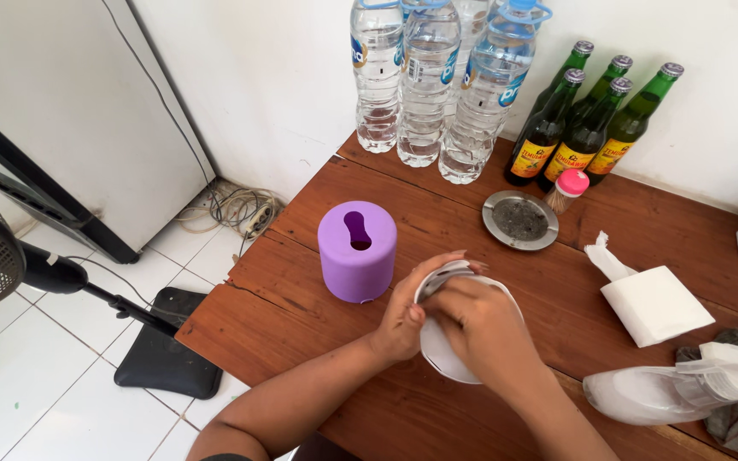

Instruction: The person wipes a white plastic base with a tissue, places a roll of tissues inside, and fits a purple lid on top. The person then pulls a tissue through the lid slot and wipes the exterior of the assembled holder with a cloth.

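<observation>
Both hands work at the near edge of the wooden table [369,213]. The left hand [403,320] and right hand [484,329] each grip the white lid [446,358], fingers closed over its rim, holding it just above the tabletop. The purple holder [357,251] stands upright just left of the lid, slot on top. Behind the lid lies a round ashtray [520,220]. To the right of the lid rests a tissue stack [655,303]. Water bottles [424,81] and green bottles [587,128] stand far behind the lid, against the wall.
</observation>
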The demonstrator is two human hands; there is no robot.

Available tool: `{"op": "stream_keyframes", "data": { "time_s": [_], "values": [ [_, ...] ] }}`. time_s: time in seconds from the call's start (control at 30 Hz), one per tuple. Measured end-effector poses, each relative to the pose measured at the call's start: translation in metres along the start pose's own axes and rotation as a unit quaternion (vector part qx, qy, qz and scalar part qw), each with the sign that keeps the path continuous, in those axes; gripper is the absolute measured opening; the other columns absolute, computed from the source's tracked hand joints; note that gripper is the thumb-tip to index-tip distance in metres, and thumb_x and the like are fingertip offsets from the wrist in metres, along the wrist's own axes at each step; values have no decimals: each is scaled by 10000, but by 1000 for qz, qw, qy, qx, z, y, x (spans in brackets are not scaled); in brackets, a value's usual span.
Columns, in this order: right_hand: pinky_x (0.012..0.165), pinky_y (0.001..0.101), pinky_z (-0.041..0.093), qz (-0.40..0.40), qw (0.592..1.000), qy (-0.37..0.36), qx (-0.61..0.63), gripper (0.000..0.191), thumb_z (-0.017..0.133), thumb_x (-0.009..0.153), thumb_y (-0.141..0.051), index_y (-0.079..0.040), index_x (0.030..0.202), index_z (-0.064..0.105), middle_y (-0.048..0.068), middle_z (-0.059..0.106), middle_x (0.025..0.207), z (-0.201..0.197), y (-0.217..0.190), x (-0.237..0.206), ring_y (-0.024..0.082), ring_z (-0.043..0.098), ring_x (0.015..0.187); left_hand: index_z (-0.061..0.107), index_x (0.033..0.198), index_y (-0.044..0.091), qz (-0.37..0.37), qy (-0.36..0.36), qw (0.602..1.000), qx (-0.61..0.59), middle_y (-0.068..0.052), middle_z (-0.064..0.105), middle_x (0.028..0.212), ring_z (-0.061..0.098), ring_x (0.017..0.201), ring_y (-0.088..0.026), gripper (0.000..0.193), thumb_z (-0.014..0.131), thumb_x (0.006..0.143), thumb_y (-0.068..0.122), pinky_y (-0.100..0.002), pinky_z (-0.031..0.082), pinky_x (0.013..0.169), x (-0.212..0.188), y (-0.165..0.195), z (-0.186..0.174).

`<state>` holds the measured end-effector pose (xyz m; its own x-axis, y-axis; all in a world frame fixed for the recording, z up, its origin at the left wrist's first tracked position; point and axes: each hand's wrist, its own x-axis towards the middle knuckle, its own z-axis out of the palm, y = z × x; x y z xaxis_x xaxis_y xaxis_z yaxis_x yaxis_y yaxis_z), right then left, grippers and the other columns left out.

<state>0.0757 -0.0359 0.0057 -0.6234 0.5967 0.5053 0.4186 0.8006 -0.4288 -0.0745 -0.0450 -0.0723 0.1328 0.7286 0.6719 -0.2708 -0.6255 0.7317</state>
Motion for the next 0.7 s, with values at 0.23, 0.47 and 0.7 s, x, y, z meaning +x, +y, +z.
{"op": "stream_keyframes", "data": {
  "time_s": [0.23,0.47,0.7],
  "values": [
    [705,425,556,-10,997,50,-52,190,745,765,-67,-89,953,763,60,716,963,0,-3,0,305,693,857,409,1520,-34,44,9,997,69,-241,584,1461,597,1379,-338,921,335,1049,754,-453,464,1218,5,11,-3],
    [636,399,551,42,986,99,-125,199,727,810,-43,-63,1005,757,63,694,965,11,-12,-1,285,699,836,438,1486,-35,98,24,982,160,-246,587,1455,605,1372,-352,888,320,1060,736,-450,486,1197,4,10,-3],
    [704,385,564,63,994,-25,87,163,710,834,-50,-33,994,739,83,717,1030,5,-9,0,309,716,840,434,1491,-16,99,43,983,147,-233,603,1431,645,1340,-350,905,308,1044,762,-432,535,1122,5,8,-7]
  ]
}}
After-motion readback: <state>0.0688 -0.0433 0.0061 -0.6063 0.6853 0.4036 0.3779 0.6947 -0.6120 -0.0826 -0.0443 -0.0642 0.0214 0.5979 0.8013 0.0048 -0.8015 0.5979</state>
